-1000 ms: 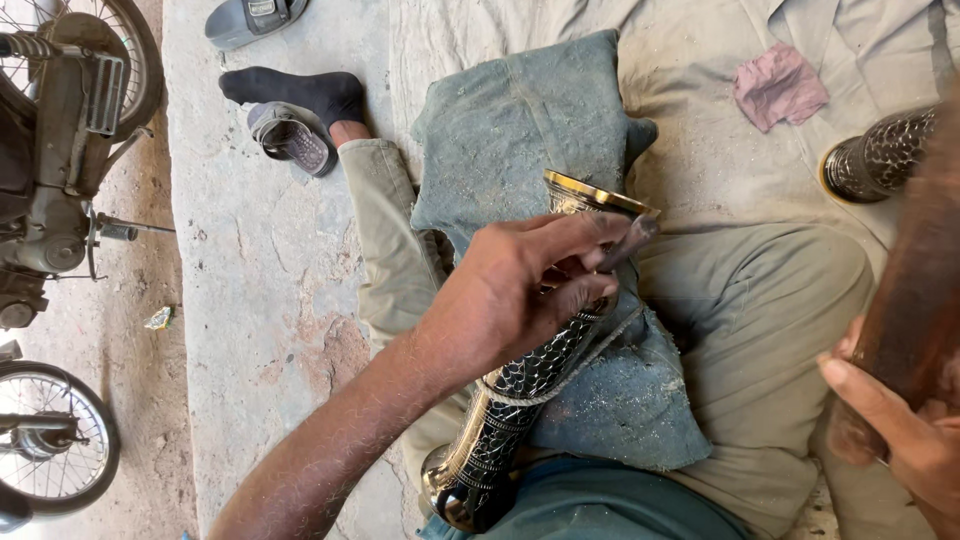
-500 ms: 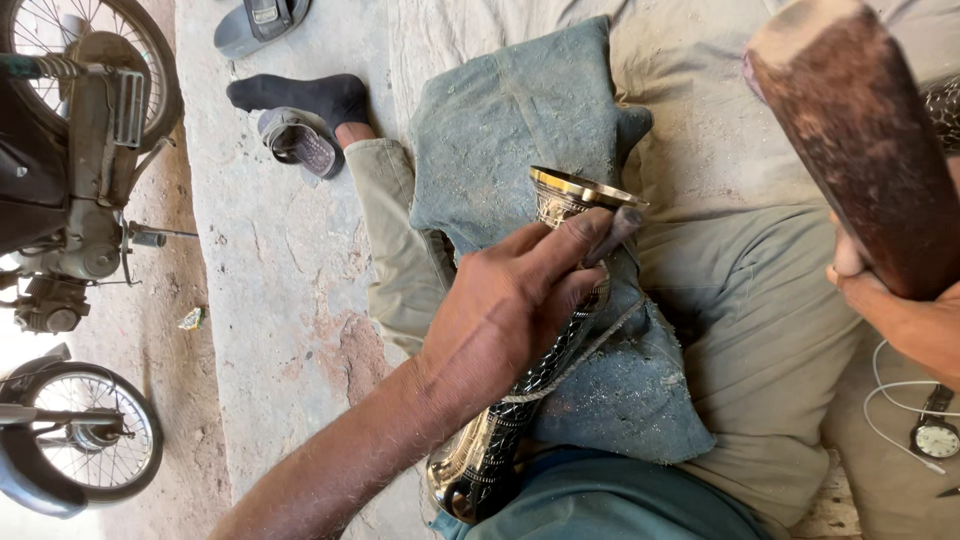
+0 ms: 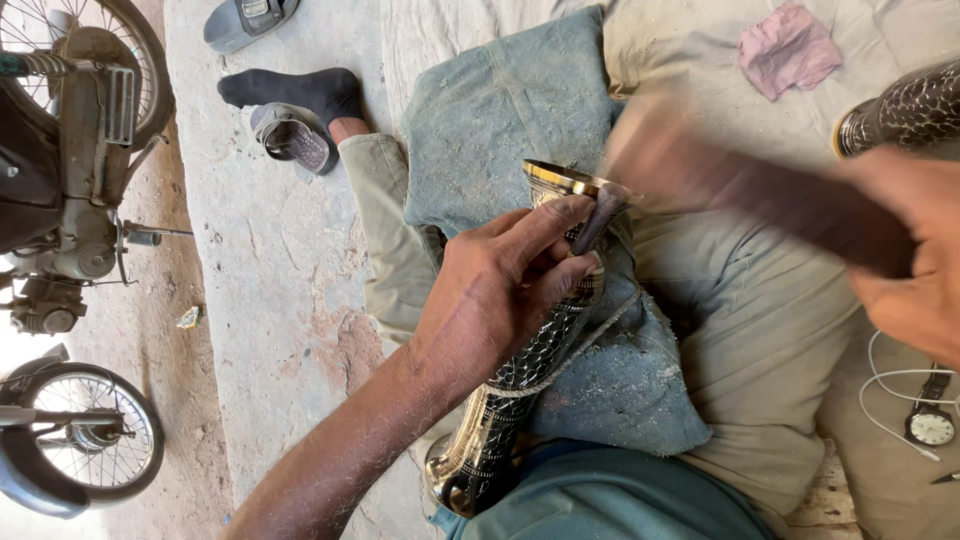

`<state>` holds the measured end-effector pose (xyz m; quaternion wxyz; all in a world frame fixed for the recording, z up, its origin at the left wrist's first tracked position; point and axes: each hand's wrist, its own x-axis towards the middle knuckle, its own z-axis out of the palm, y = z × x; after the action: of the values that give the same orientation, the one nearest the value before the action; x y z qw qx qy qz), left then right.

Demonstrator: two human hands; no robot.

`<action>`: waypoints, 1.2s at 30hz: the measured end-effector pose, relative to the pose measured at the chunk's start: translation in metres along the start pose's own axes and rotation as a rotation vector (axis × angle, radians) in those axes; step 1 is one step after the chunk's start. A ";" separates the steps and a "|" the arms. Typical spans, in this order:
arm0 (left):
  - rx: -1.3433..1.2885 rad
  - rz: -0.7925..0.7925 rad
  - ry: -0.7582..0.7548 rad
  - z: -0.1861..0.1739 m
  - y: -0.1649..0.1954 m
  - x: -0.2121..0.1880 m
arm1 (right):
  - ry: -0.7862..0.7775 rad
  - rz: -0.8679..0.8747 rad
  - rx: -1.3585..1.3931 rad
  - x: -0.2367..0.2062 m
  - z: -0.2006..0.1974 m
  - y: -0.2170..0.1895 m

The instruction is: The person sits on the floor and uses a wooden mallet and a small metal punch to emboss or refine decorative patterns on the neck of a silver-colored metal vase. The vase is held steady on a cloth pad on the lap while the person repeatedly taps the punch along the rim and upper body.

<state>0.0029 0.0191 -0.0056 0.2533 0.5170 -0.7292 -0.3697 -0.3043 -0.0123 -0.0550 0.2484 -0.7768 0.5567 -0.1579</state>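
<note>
Left hand: a narrow grip was kept on a small dark punch, pinched between the thumb and fingertips, while the heel of the hand was pressed onto the vase beneath it.
Right hand: a full, closed grip was held round the handle of a wooden mallet, which was blurred by its swing; the head was seen just beyond the punch's top.
Engraved brass vase: it was laid lengthwise under the left grip, its gilt rim just past the fingertips and its foot back toward the wrist, bedded on a dusty blue cushion across the lap.
Punch tip: it was set against the vase close to the rim; the exact point of contact was hidden by the fingers.
Risk, fingers: it was judged that a stroke landing off the punch's top would fall on the thumb and fingertips, which were held directly beside it.
Risk, slip: on the rounded, polished wall the tip could be made to skid by a tilted blow, and the pattern scored.
Risk, roll: the vase could be turned on the soft cushion if the left hand's pressure were eased.
Beyond the right grip: a second engraved vase, a pink rag and a wristwatch were left on the cloth.
</note>
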 end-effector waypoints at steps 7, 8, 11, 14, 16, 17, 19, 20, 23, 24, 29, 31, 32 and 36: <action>-0.017 0.010 -0.027 -0.002 -0.001 0.001 | -0.142 0.096 -0.054 -0.009 0.005 0.017; -0.017 0.009 -0.032 -0.002 -0.002 0.001 | -0.084 0.106 0.061 -0.009 0.007 0.012; -0.020 0.020 -0.043 -0.003 -0.002 0.001 | 0.085 0.048 0.369 -0.008 0.011 0.003; -0.027 0.056 -0.041 -0.004 -0.002 0.000 | -0.023 0.045 0.154 -0.010 0.004 0.008; -0.026 0.050 -0.052 -0.004 -0.003 0.001 | 0.066 0.106 0.250 -0.014 0.011 0.013; -0.021 0.026 -0.062 -0.004 -0.003 0.001 | 0.072 0.110 0.242 -0.017 0.014 0.017; -0.018 0.000 -0.074 -0.004 -0.003 0.001 | -0.054 0.018 0.007 -0.020 0.014 0.032; -0.016 0.007 -0.079 -0.004 -0.003 0.001 | 0.006 0.080 0.141 -0.024 0.021 0.036; -0.010 0.045 -0.082 -0.005 -0.004 0.002 | 0.126 0.116 0.291 -0.034 0.030 0.041; -0.008 0.054 -0.081 -0.005 -0.005 0.001 | 0.119 0.034 0.183 -0.035 0.029 0.042; -0.026 0.101 -0.088 -0.007 -0.005 0.002 | 0.116 0.165 0.236 -0.035 0.027 0.028; -0.028 0.090 -0.093 -0.007 -0.004 0.002 | 0.079 0.070 0.068 -0.032 0.024 0.024; -0.030 0.085 -0.101 -0.007 -0.005 0.001 | 0.097 0.110 0.189 -0.032 0.023 0.024; -0.039 0.114 -0.133 -0.006 -0.009 0.001 | 0.077 -0.003 0.148 -0.039 0.021 0.029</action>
<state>0.0120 0.0149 -0.0089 0.2350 0.4437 -0.7655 -0.4024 -0.3292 0.0219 -0.0870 0.2833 -0.7505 0.5515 -0.2286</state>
